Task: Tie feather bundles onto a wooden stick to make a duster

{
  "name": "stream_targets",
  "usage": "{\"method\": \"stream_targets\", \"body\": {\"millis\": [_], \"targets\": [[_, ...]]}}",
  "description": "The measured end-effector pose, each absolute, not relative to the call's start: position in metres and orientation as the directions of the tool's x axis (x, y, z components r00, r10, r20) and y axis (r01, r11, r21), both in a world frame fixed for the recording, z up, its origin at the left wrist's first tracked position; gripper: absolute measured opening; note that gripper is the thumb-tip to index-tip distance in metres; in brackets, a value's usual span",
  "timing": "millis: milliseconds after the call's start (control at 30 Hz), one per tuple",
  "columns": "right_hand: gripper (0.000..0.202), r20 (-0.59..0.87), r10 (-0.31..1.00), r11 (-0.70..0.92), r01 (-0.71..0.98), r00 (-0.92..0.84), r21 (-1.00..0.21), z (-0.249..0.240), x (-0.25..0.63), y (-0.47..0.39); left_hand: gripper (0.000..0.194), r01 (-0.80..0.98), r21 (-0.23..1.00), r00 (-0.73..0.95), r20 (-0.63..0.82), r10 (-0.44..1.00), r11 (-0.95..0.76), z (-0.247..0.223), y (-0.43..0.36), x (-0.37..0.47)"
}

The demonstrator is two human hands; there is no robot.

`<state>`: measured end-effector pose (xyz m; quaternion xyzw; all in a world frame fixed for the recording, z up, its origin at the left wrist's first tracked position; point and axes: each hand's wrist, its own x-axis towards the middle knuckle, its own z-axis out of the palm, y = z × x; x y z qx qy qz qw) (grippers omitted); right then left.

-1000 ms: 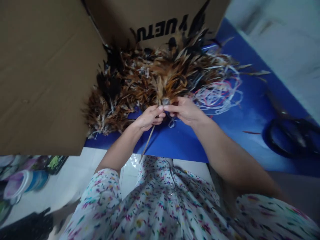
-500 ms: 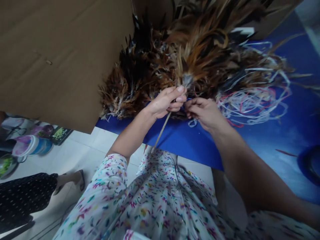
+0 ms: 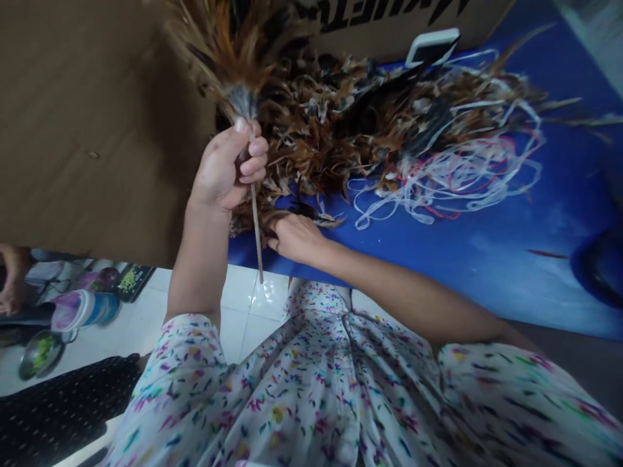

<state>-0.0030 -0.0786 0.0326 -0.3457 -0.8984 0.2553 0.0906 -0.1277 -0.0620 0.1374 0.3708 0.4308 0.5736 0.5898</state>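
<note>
My left hand (image 3: 228, 162) is closed round the thin stick (image 3: 256, 227) of a feather duster, just below its feathers. The duster's brown and black feathers (image 3: 238, 65) fan upward, with grey fluff at their base. Its stick points down past the table edge. My right hand (image 3: 294, 237) is low at the near edge of the blue table (image 3: 389, 253), fingers curled at some loose brown feathers (image 3: 250, 217); its fingertips are partly hidden. Behind both hands lies a big heap of brown and black feathers (image 3: 316, 146).
A tangle of white and red plastic string (image 3: 457, 175) lies right of the heap. Cardboard (image 3: 87, 130) stands at the left, and a white-framed object (image 3: 433, 47) at the back. On the floor are a bucket (image 3: 92, 308) and a bowl (image 3: 41, 353); another person's hand (image 3: 10, 292) shows.
My left hand has lifted the duster up and to the left, its stick now more upright. My right hand has left the stick and moved left and down to the feathers at the table edge.
</note>
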Motion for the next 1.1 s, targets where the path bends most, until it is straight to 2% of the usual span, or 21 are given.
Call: {"method": "stream_targets", "body": {"millis": [67, 233, 467, 533, 600, 667, 733, 1000, 1100], "targets": [[0.035, 0.009, 0.67, 0.65, 0.58, -0.742, -0.491, 0.032, -0.02, -0.082, 0.038, -0.332, 0.941, -0.065, -0.089, 0.994, 0.063, 0.139, -0.064, -0.13], [0.026, -0.051, 0.681, 0.609, 0.604, -0.73, -0.515, 0.027, -0.037, -0.082, 0.025, -0.282, 0.955, -0.17, -0.144, 0.975, 0.091, 0.139, -0.067, -0.131], [0.025, -0.128, 0.763, 0.444, 0.657, -0.634, -0.609, 0.029, -0.002, -0.053, 0.026, -0.324, 0.939, -0.117, -0.158, 0.981, 0.113, 0.131, -0.063, -0.127], [0.016, -0.136, 0.794, 0.301, 0.578, -0.592, -0.758, 0.03, 0.014, -0.042, 0.026, -0.353, 0.926, -0.1, -0.181, 0.978, 0.135, 0.127, -0.06, -0.125], [0.008, -0.171, 0.812, 0.107, 0.431, -0.558, -0.896, 0.032, 0.03, -0.035, 0.026, -0.38, 0.91, -0.089, -0.212, 0.973, 0.163, 0.124, -0.056, -0.122], [0.014, -0.212, 0.823, -0.074, 0.27, -0.527, -0.96, 0.033, 0.046, -0.031, 0.026, -0.401, 0.897, -0.073, -0.234, 0.969, 0.186, 0.12, -0.051, -0.117], [0.017, -0.218, 0.842, -0.174, 0.135, -0.493, -0.976, 0.035, 0.063, -0.028, 0.025, -0.425, 0.881, -0.04, -0.247, 0.968, 0.207, 0.115, -0.047, -0.11], [0.02, -0.027, 0.95, -0.099, -0.217, -0.312, -0.971, 0.045, 0.127, -0.012, 0.023, -0.537, 0.779, 0.249, -0.22, 0.943, 0.324, 0.081, -0.031, -0.07], [0.027, 0.036, 0.963, -0.041, -0.275, -0.267, -0.961, 0.047, 0.138, -0.007, 0.021, -0.55, 0.753, 0.314, -0.214, 0.925, 0.361, 0.066, -0.024, -0.057]]}}
